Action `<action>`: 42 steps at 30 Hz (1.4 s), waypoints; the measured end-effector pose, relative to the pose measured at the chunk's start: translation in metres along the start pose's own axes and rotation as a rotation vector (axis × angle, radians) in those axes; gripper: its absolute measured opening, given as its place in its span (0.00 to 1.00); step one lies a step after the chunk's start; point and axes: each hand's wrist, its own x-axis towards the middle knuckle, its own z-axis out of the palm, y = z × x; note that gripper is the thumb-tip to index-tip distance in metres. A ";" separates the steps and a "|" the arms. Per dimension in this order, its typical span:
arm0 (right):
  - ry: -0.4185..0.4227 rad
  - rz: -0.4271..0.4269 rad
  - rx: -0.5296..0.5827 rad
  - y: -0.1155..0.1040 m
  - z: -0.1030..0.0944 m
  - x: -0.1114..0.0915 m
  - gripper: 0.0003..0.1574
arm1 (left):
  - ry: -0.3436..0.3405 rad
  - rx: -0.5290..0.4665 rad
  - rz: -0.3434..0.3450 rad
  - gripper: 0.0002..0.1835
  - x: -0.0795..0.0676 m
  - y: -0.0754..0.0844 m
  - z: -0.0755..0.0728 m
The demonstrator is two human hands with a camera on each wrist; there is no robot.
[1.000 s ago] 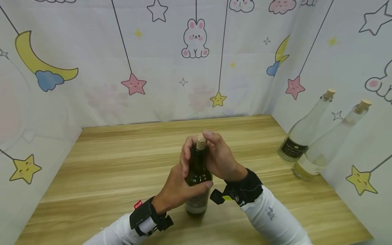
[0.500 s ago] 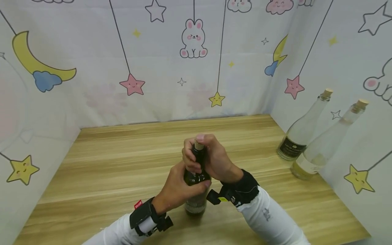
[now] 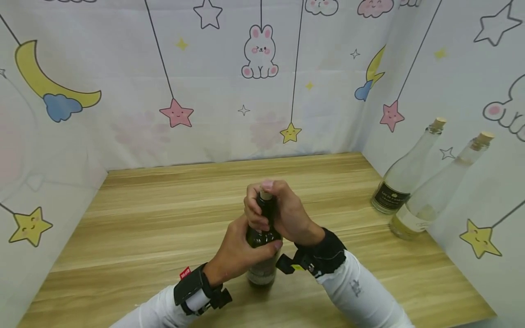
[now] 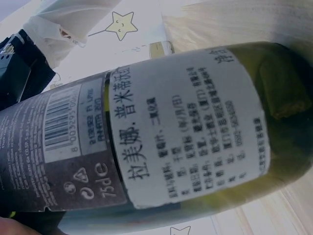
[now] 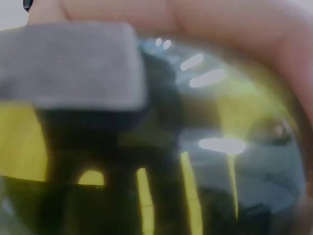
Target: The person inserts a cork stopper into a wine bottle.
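Note:
A dark green wine bottle (image 3: pixel 262 272) stands upright on the wooden table in the head view. Around its body, my left hand (image 3: pixel 238 251) grips with the thumb across the near side. My right hand (image 3: pixel 293 213) holds the neck, fingers curled round it and thumb on top of the cork (image 3: pixel 265 196). Only part of that cork shows below the thumb. Printed back labels (image 4: pixel 188 127) with a barcode fill the left wrist view. Close up in the right wrist view, shiny green glass (image 5: pixel 210 107) lies beneath a finger (image 5: pixel 220 17).
Two clear glass bottles with corks stand at the table's right side, one with a black label (image 3: pixel 390 197), the other with a pale label (image 3: pixel 413 221). White patterned cloth (image 3: pixel 229 82) walls in the back and sides of the wooden table (image 3: pixel 164 205).
My right fingers have closed round the bottle neck, and the right thumb has come down onto the cork's top. The left hand keeps its grip. Little differs over the last half second.

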 end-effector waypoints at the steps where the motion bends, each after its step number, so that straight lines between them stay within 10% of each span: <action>1: 0.000 -0.010 -0.003 0.001 0.000 -0.001 0.27 | 0.000 0.001 0.000 0.28 0.000 0.000 0.000; 25: 0.151 -0.072 -0.454 0.003 -0.005 -0.016 0.15 | -0.002 0.078 -0.052 0.42 -0.003 0.000 -0.004; 35: 0.419 -0.111 -0.536 -0.062 -0.050 -0.061 0.14 | 0.024 0.043 0.014 0.37 0.000 0.000 -0.018; 42: 0.647 -0.210 -0.394 -0.105 -0.092 -0.115 0.15 | 0.042 0.093 -0.010 0.37 -0.002 -0.003 -0.024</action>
